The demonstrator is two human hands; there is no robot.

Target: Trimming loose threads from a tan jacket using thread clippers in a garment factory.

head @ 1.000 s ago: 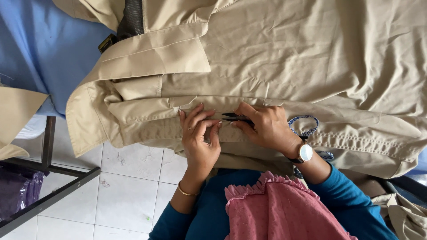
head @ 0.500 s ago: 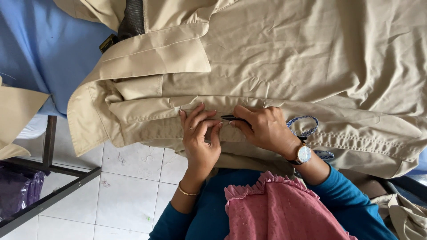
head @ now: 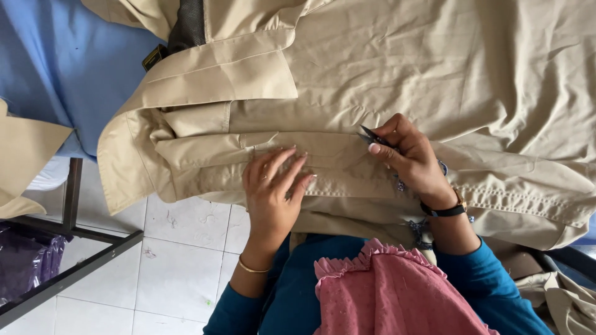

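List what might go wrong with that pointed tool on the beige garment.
The right hand pinches a small dark snipper, its tip on the beige garment; a slip might nick the cloth. The left hand lies flat on the same seam nearby, so its fingertips might get pricked.

Small dark tool [head: 371, 134] mostly hidden in right hand [head: 413, 162]; beige garment [head: 397, 80] cut off top & right.

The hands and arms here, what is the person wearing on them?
Both arms are in teal long sleeves pushed up the forearms. The left hand has a thin gold bangle at the wrist and a ring on one finger. The right hand has a black wristband. Nails look pale.
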